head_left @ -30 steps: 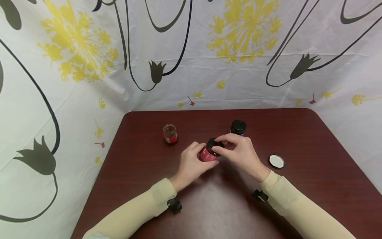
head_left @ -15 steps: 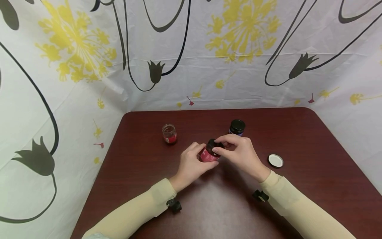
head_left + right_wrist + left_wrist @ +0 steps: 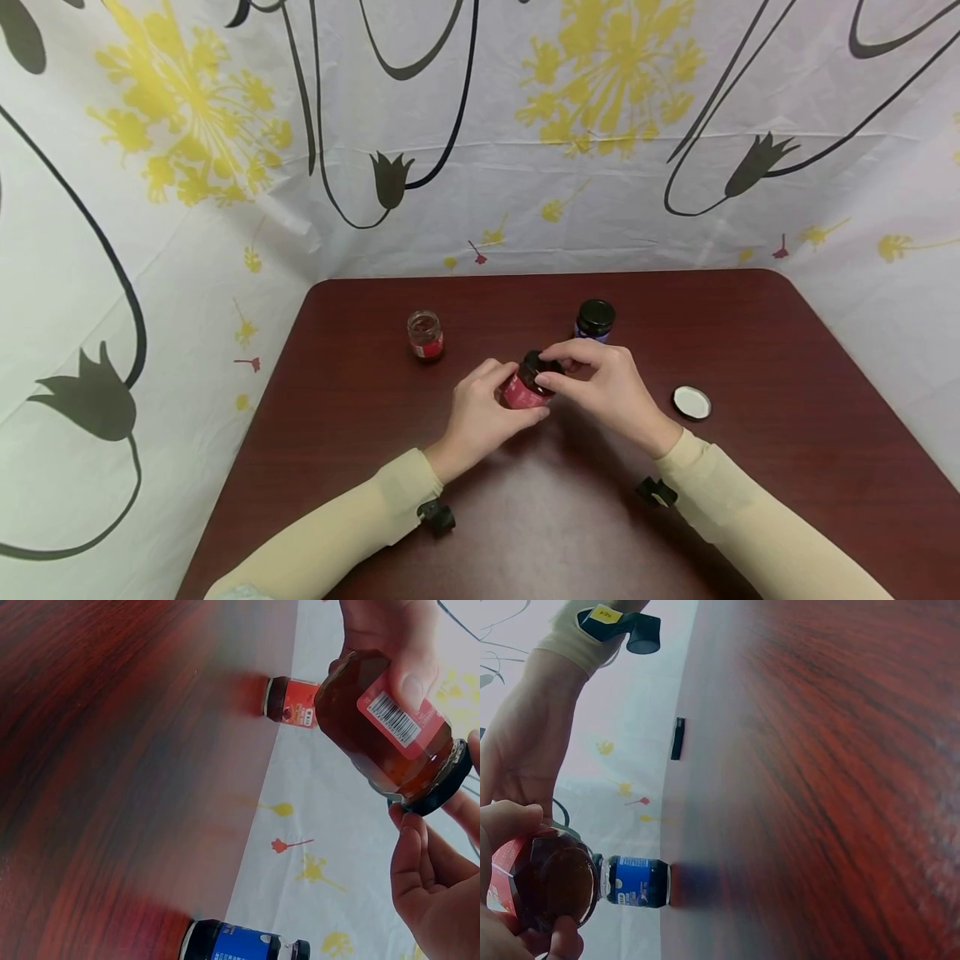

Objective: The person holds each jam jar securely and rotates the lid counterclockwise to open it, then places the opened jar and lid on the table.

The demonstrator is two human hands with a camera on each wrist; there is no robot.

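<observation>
A white backdrop [image 3: 480,108] printed with yellow blooms and dark curling stems fills the back and sides. In front of it spreads a dark red-brown bench [image 3: 345,375] with rounded far corners. A left sleeve [image 3: 337,521] and a right sleeve [image 3: 750,504], both pale yellow, reach in over it from the near side. The left hand [image 3: 480,412] and the right hand [image 3: 611,387] meet above the middle of the bench. Between them is a red-labelled jar [image 3: 523,392], tilted and held clear of the surface, its barcode showing in the right wrist view; the left fingers and thumb wrap round its body. A blue-labelled jar [image 3: 595,321] with a dark top stands upright just beyond the right hand. A smaller-looking glass jar [image 3: 426,336], uncovered and with a red label, stands upright beyond the left hand. A black device [image 3: 437,517] is strapped at the left wrist, another at the right. The right fingers and thumb pinch the rim of a black lid [image 3: 441,787] at the held jar's mouth. A loose lid [image 3: 691,403] lies pale side up, right of the right hand.
</observation>
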